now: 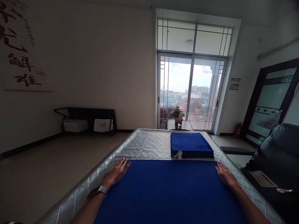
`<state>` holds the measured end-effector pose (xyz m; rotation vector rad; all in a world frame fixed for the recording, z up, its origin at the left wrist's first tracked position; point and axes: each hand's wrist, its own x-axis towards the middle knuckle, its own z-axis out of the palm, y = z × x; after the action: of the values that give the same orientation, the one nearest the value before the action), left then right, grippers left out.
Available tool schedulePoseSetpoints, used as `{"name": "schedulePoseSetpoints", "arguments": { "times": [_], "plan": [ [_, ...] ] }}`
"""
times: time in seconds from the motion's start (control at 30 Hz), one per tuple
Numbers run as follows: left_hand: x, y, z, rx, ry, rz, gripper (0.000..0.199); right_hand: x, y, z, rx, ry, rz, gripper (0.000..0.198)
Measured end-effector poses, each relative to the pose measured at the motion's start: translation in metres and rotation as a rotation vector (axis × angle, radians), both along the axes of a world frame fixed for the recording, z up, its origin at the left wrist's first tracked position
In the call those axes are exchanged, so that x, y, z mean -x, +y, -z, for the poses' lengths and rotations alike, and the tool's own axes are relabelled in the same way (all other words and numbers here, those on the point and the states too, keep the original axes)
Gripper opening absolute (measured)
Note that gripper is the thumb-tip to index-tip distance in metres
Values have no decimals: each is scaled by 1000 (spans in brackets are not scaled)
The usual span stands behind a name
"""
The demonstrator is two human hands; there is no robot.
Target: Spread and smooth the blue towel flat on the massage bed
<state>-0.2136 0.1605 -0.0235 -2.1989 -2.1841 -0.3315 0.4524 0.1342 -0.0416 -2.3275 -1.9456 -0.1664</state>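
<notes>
A blue cloth (168, 189) lies spread out flat over the grey quilted cover (140, 143) of a bed-like surface. At its far left corner my left hand (116, 171) rests flat, fingers outstretched, with a watch on the wrist. My right hand (225, 174) lies flat along the far right corner, its fingers extended too. Just beyond the cloth's far edge sits a folded blue cloth stack (190, 143), with small white tags hanging at its front left. The near edge of the spread cloth is out of view.
A small table (174, 125) with a bottle (180, 119) and potted plant (176, 113) stands beyond the far end. To the right is a black chair (280, 155) holding a cardboard-coloured piece (263, 179). White boxes (76, 125) sit on a low black stand at the left wall.
</notes>
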Motion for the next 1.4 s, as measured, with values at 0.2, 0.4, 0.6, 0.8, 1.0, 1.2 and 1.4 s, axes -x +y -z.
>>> {"name": "schedulePoseSetpoints", "arguments": {
  "times": [0.2,0.4,0.6,0.8,1.0,1.2,1.4],
  "plan": [
    [-5,-5,-16,-17,-24,-52,71,17,-10,-22,12,22,64,64],
    [-70,-18,-44,-122,-24,117,64,84,-29,-62,-13,48,-37,62],
    [-214,-61,-42,-140,-29,489,54,215,-62,-63,16,119,-363,61],
    [-272,-96,-25,-63,-105,591,70,265,-82,-45,65,150,-504,65],
    [-262,-100,-27,23,-142,556,72,260,-80,-41,72,170,-519,62],
    [-235,-102,-31,76,-115,456,80,233,-83,-47,100,208,-377,66],
    [-162,-93,-21,55,-54,344,77,153,-85,-34,83,122,-234,66]
  ]
}}
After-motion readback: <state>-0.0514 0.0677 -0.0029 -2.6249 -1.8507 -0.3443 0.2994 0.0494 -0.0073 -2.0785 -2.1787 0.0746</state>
